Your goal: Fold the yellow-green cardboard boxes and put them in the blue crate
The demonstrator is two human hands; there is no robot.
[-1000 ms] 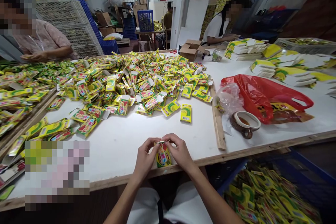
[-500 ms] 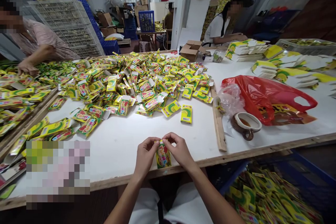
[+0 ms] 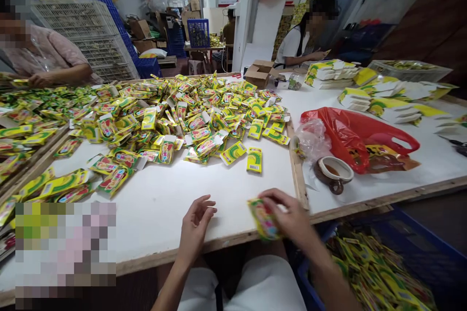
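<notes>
A small yellow-green candy box (image 3: 263,218), smeared by motion, is gripped in my right hand (image 3: 292,216) near the front edge of the white table (image 3: 160,209). My left hand (image 3: 198,221) hovers over the tabletop to the left, its fingers loosely curled but apart, holding nothing. Beyond both hands spreads a large heap of similar small boxes (image 3: 171,116), some with white end flaps sticking out. One box (image 3: 254,160) lies flat by itself at the heap's near right edge.
Below the table on the right stands a blue crate (image 3: 412,238) full of boxes. A wooden strip (image 3: 298,175) borders the work area; past it are a brown mug (image 3: 333,175) and a red plastic bag (image 3: 339,131). Two people sit at the table, one left, one far right.
My right hand has carried the candy box away to the right, toward the table's edge. My left hand has let go of it and its fingers have opened. The view has shifted slightly.
</notes>
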